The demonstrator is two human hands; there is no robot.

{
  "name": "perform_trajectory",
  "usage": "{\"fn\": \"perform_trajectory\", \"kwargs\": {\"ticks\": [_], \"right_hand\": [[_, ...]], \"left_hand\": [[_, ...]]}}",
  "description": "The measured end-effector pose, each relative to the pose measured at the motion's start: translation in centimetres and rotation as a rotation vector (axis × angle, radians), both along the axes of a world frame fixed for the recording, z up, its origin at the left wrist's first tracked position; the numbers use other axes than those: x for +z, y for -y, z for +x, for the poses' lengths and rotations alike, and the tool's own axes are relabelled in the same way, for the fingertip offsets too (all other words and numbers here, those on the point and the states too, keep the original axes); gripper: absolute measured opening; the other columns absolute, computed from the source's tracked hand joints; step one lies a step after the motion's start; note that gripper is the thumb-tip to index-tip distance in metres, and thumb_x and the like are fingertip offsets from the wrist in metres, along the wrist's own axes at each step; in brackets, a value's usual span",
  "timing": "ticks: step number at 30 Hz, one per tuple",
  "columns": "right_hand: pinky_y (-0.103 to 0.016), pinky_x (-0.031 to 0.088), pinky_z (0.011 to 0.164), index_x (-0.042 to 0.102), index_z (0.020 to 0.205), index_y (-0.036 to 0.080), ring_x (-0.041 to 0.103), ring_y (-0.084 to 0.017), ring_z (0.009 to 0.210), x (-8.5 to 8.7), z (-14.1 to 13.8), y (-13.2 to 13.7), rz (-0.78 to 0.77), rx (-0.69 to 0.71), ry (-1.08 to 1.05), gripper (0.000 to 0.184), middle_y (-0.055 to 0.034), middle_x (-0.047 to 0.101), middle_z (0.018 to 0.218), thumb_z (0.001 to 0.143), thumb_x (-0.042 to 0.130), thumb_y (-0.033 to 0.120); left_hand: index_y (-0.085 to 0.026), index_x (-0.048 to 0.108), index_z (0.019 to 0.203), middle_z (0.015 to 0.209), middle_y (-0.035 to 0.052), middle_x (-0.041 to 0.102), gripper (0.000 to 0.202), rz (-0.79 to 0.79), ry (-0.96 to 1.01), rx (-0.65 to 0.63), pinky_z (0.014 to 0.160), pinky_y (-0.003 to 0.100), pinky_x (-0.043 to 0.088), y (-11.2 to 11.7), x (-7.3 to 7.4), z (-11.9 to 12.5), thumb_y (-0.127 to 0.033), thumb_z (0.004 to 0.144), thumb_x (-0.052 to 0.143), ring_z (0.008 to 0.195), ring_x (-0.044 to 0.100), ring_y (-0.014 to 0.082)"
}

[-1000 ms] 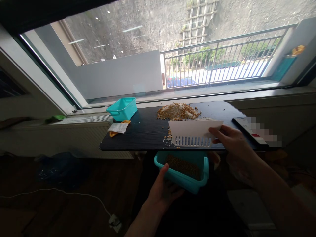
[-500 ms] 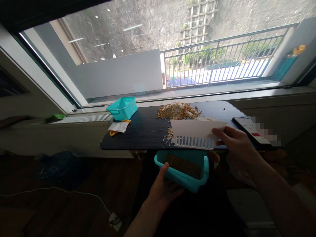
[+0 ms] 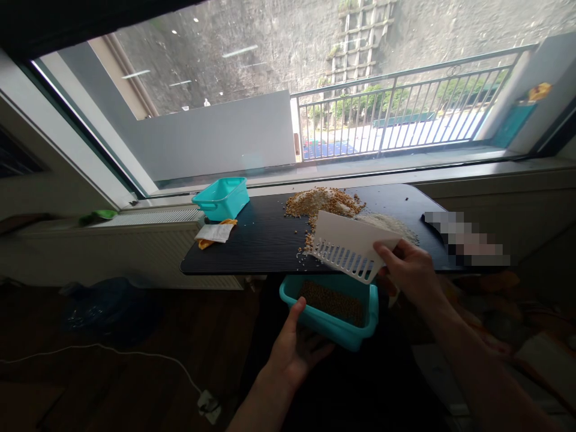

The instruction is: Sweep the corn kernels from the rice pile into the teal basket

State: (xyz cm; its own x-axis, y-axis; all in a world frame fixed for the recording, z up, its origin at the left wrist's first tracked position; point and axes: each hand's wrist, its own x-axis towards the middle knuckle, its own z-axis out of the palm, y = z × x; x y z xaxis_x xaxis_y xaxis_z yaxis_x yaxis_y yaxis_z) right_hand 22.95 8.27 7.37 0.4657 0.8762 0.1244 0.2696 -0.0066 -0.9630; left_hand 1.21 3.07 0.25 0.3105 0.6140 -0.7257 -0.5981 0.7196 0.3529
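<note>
My left hand (image 3: 299,348) is closed on the left side of a turquoise plastic basket (image 3: 330,327), thumb over the rim and fingers underneath. Brown beans or grains (image 3: 333,302) lie inside it, and it sits just below the table's front edge. My right hand (image 3: 407,264) grips a flat white slotted scoop (image 3: 344,240) by its right end. The scoop is tilted, its slotted edge down to the right, over the front of the table. Behind it rises a heap of yellowish beans mixed with white grains (image 3: 321,201). A flatter pile of white grains (image 3: 391,227) spreads to its right.
Another turquoise basket (image 3: 222,201) stands at the back left of the dark table (image 3: 256,252). A white packet on an orange cloth (image 3: 216,232) lies before it. A blurred-out flat item (image 3: 468,237) is on the right. A power strip (image 3: 209,405) rests on the floor.
The scoop has tilted clockwise, its right end dropping towards the basket, as my right hand moved left and slightly down. More of the white pile shows. My left hand still holds the basket.
</note>
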Motion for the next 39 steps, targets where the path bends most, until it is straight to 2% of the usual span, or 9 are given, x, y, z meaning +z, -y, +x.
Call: {"fn": "perform_trajectory", "kwargs": {"ticks": [5,10,18,22,26,28,33,36,39], "right_hand": [[-0.029,0.052,0.047,0.064,0.081,0.022,0.062,-0.017,0.055,0.1,2.1,0.2,0.011,-0.099,0.023,0.02,-0.0011,0.067,0.069,0.071,0.067,0.038],[-0.031,0.052,0.048,0.065,0.082,0.021,0.062,-0.018,0.055,0.4,3.5,0.5,0.048,-0.164,0.035,0.022,-0.0019,0.068,0.069,0.071,0.068,0.039],[-0.026,0.05,0.043,0.064,0.075,0.02,0.06,-0.015,0.05,-0.8,1.2,-0.2,0.019,-0.023,-0.06,0.019,0.0004,0.066,0.062,0.07,0.068,0.038],[-0.028,0.052,0.045,0.065,0.078,0.021,0.06,-0.016,0.051,-1.1,2.6,-0.3,0.056,-0.108,-0.026,0.02,0.0001,0.066,0.064,0.07,0.068,0.039],[-0.028,0.052,0.044,0.066,0.082,0.021,0.061,-0.017,0.053,-0.4,3.5,0.2,0.058,-0.154,-0.039,0.021,-0.0011,0.068,0.069,0.07,0.069,0.038],[-0.027,0.05,0.043,0.066,0.082,0.021,0.061,-0.016,0.051,-0.1,2.7,0.7,0.055,-0.113,-0.072,0.021,-0.0009,0.068,0.068,0.07,0.069,0.038],[-0.024,0.043,0.035,0.064,0.074,0.019,0.053,-0.012,0.04,-0.2,0.0,1.4,-0.014,0.095,-0.15,0.022,0.0008,0.064,0.056,0.068,0.069,0.04],[-0.024,0.044,0.036,0.064,0.073,0.019,0.054,-0.012,0.041,-0.7,0.4,0.8,0.002,0.047,-0.121,0.021,0.0009,0.065,0.058,0.067,0.07,0.038],[-0.025,0.05,0.042,0.065,0.076,0.019,0.059,-0.015,0.049,-1.0,2.4,-0.2,0.048,-0.059,-0.066,0.02,0.0006,0.066,0.062,0.068,0.069,0.037]], "left_hand": [[-0.016,0.056,0.124,0.125,0.0156,0.059,0.055,0.001,0.019,0.004,0.095,0.05,0.048,0.0,-0.4,0.0,-0.052,0.083,0.061,0.114,0.058,0.0321],[-0.015,0.056,0.124,0.127,0.0161,0.059,0.055,0.0,0.017,-0.01,0.095,0.049,0.048,0.0,-0.4,0.0,-0.053,0.085,0.059,0.114,0.058,0.032],[-0.015,0.055,0.125,0.126,0.0162,0.059,0.055,-0.013,0.009,-0.007,0.096,0.049,0.048,0.2,0.0,0.2,-0.053,0.085,0.058,0.115,0.058,0.0321],[-0.017,0.055,0.125,0.124,0.0164,0.06,0.055,-0.012,0.004,0.004,0.094,0.049,0.049,0.1,-0.2,0.1,-0.053,0.083,0.061,0.113,0.059,0.032],[-0.015,0.055,0.125,0.124,0.0173,0.06,0.056,-0.021,0.015,0.013,0.094,0.05,0.049,0.1,-0.5,0.1,-0.052,0.083,0.062,0.114,0.059,0.0327],[-0.015,0.054,0.126,0.125,0.0172,0.059,0.057,-0.018,0.027,0.008,0.095,0.05,0.048,0.0,-0.5,0.2,-0.052,0.083,0.062,0.115,0.058,0.033],[-0.015,0.053,0.128,0.127,0.0171,0.059,0.06,0.002,0.028,-0.016,0.097,0.049,0.047,0.1,-0.4,0.0,-0.053,0.083,0.06,0.118,0.056,0.0329],[-0.016,0.054,0.127,0.126,0.0163,0.059,0.058,-0.001,0.012,-0.012,0.096,0.048,0.047,0.1,-0.3,-0.1,-0.054,0.084,0.06,0.116,0.058,0.0317],[-0.018,0.055,0.126,0.125,0.0158,0.06,0.056,-0.007,0.009,-0.006,0.096,0.049,0.047,0.1,-0.4,-0.2,-0.054,0.083,0.061,0.113,0.059,0.0312]]}}
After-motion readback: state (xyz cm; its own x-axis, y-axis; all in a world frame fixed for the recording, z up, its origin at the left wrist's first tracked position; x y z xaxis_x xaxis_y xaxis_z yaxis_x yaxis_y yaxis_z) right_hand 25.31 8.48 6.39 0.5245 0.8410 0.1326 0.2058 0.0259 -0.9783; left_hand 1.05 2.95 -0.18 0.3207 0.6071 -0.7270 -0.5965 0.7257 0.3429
